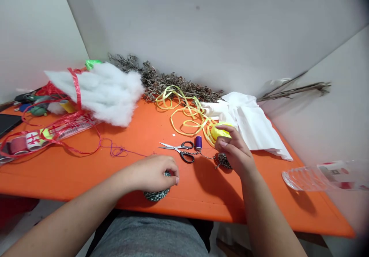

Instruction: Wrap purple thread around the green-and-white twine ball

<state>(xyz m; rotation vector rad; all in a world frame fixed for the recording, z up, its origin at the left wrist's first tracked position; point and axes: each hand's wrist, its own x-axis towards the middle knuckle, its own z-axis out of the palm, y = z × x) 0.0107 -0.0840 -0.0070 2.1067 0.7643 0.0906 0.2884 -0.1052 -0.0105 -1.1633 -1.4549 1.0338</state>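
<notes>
My left hand (158,172) lies over a coil of dark green and white cord (155,195) near the table's front edge, its fingers curled around part of the coil. Raised above the table, my right hand (235,151) has its fingers bent in towards the thumb; anything between them is too small to make out. Just beside it, a small bundle of dark and light twisted cord (223,160) trails an end leftward. Black-handled scissors (180,147) lie spread apart between the hands, next to a purple thread spool (198,143). Behind the right hand sits a yellow bundle (220,132).
White stuffing (106,92) and red plastic ribbon (75,88) are heaped at the left, with thread spools (19,145). Yellow ribbon (187,122) loops before dried plants (164,82). White sheets (253,122) lie right; a clear plastic container (305,178) is at the right edge.
</notes>
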